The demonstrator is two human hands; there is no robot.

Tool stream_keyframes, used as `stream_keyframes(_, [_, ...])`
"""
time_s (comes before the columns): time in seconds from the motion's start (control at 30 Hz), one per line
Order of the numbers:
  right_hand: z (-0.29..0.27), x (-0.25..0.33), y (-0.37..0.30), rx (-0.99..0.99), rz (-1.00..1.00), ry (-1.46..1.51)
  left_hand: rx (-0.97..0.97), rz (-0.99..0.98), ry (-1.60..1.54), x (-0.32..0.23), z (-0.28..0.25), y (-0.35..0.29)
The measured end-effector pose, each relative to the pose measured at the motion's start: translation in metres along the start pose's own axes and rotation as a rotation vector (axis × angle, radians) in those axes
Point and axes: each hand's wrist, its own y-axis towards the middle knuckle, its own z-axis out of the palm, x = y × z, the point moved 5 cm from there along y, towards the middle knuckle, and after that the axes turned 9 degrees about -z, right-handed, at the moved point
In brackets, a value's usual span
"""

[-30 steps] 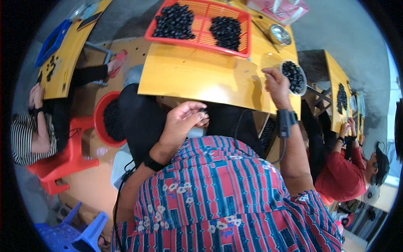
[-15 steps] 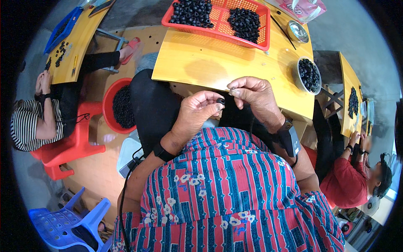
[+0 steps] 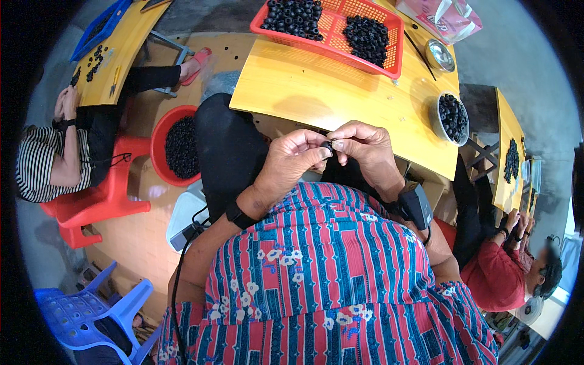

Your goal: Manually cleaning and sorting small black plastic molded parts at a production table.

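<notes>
Over my lap, just off the front edge of the yellow table (image 3: 286, 76), my two hands meet. My left hand (image 3: 289, 159) pinches a small black ring-shaped part (image 3: 327, 146) between thumb and fingertips. Close against that part, my right hand (image 3: 371, 153) has its thumb and forefinger pressed together; whatever lies between them is too small to make out. A red two-compartment basket (image 3: 359, 65) on the table carries larger black rings (image 3: 291, 21) on its left and smaller black pieces (image 3: 366, 39) on its right. Nearer on the right, a round tub (image 3: 435, 115) holds more black rings.
Beyond the tub are a metal bowl (image 3: 439, 56), a thin black rod (image 3: 420, 55) and a pink bag (image 3: 444, 18). A red basin (image 3: 158, 143) of black parts stands by my left leg. Two people sit at side tables: a striped shirt (image 3: 42, 161) left, a red top (image 3: 496, 274) right.
My hands have come together: the right fingertips, earlier apart from the black ring, are now against it. The table and basket have shifted slightly rightward and upward in the view.
</notes>
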Motion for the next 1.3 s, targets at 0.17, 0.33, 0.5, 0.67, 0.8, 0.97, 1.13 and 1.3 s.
stream_keyframes(0.17, [0.006, 0.012, -0.003, 0.040, -0.136, -0.129, -0.029, 0.017, -0.049, -0.001, -0.001, -0.002])
stream_keyframes(0.33, [0.013, 0.018, -0.008, 0.036, -0.227, -0.201, -0.060, -0.036, -0.051, 0.000, -0.003, -0.004])
stream_keyframes(0.5, [0.010, 0.015, -0.005, 0.012, -0.182, -0.211, -0.043, -0.064, -0.044, -0.001, -0.001, -0.002])
stream_keyframes(0.67, [0.015, 0.014, -0.007, 0.037, -0.051, -0.065, -0.050, -0.080, -0.016, -0.003, -0.001, -0.008])
stream_keyframes(0.8, [0.014, 0.018, -0.001, 0.092, 0.014, -0.016, -0.044, -0.043, -0.002, -0.011, 0.001, -0.006])
stream_keyframes(0.97, [0.006, 0.038, 0.013, 0.102, -0.014, -0.127, -0.066, -0.067, -0.005, -0.011, 0.000, -0.007])
stream_keyframes(1.13, [-0.037, 0.076, 0.060, -0.145, -0.130, -0.386, -0.074, -0.116, -0.068, -0.019, 0.000, -0.005])
stream_keyframes(1.3, [-0.073, 0.091, 0.108, -0.094, -0.340, -0.947, -0.063, -0.170, -0.057, -0.019, 0.003, -0.005])
